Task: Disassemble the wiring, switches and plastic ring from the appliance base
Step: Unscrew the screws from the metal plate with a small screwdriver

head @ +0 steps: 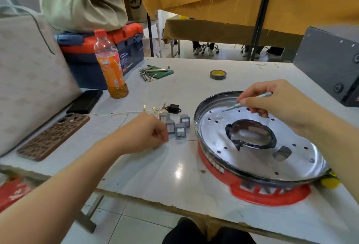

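The round metal appliance base lies on the table at the right, with a red plastic ring under its rim and a dark ring at its centre hole. My right hand holds a thin silver screwdriver, tip down over the base's far side. Left of the base stand several grey switches, a black socket and loose white wires. My left hand rests next to the switches with its fingertips pinched; whether anything is between them is hidden.
Two phones lie at the left by a padded bag. An orange drink bottle, a blue and red toolbox, hex keys and a tape roll stand farther back. A grey metal box is at the right.
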`<state>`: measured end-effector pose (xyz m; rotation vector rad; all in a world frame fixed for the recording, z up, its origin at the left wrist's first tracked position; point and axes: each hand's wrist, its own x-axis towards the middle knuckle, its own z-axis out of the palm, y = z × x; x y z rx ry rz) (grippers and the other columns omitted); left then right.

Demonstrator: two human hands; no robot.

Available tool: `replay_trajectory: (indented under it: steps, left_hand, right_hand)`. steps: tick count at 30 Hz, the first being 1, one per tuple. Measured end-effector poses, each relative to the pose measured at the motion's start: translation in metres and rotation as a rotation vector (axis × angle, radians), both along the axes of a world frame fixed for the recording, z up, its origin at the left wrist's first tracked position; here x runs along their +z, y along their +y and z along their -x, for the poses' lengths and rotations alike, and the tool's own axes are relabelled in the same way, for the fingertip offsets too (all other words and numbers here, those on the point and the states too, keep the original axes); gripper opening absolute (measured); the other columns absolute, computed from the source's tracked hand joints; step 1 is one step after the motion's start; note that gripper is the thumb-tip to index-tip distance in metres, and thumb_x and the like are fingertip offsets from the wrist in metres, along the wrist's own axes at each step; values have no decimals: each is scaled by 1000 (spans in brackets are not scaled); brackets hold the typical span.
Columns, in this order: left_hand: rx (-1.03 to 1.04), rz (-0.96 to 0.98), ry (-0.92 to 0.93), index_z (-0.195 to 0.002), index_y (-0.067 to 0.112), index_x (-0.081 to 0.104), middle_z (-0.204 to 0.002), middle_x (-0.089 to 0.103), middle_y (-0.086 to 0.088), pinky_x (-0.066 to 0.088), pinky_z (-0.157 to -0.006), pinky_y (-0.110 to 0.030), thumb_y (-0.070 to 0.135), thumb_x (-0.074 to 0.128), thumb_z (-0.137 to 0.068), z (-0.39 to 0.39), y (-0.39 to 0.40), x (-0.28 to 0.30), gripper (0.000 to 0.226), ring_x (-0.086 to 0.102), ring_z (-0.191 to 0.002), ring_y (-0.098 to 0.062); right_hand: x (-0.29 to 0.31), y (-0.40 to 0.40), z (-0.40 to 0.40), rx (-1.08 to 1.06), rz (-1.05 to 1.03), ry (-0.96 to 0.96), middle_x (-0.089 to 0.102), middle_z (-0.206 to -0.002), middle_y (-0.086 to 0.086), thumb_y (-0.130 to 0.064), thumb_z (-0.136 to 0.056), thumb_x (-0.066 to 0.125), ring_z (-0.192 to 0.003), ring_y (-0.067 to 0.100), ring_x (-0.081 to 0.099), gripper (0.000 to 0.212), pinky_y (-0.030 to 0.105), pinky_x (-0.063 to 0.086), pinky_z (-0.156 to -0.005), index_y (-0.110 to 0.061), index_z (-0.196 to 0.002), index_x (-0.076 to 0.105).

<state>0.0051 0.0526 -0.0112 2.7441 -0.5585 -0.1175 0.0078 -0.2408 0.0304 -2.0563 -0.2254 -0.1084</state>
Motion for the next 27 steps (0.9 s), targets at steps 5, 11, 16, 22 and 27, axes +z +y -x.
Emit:
replay_trajectory:
  steps: [5,11,16,22,27]
  left_hand:
    - [20,17,-55,-76,25,62,-74,61,11,37,-60,-2,9,69,-81,3,-2,-10,18,54,-68,1]
    - [58,86,-16,-87,24,68,-81,67,8,39,-61,-1,6,70,-81,6,0,-4,19,58,-72,0]
    - [170,417,-26,-85,25,69,-74,71,5,51,-62,-16,38,66,-82,20,-21,17,14,67,-69,-6]
    - [254,488,184,-88,7,67,-66,73,1,58,-54,-27,36,69,-82,29,-71,23,29,71,-57,-16]
    - [293,484,165,-92,-5,64,-62,71,-10,60,-64,-41,6,59,-85,13,-71,20,14,71,-57,-19]
  right_hand:
    - [-6,-2,8,-22,-99,11,58,-52,-4,-14,-81,72,-44,4,46,9,12,39,-42,-12,-72,72]
    - [-4,-8,16,23,-133,30,59,-62,2,-30,-81,68,-57,15,47,18,24,42,-53,-16,-73,77]
    - [-1,-12,21,68,-188,28,63,-60,3,-26,-88,62,-52,11,52,23,19,47,-50,-13,-75,76]
    - [1,-10,25,147,-186,98,72,-72,13,-26,-92,56,-59,17,63,25,22,54,-56,-6,-85,69]
    - [-2,-10,27,209,-151,141,68,-66,10,-23,-90,60,-60,18,60,20,22,55,-59,-6,-85,68]
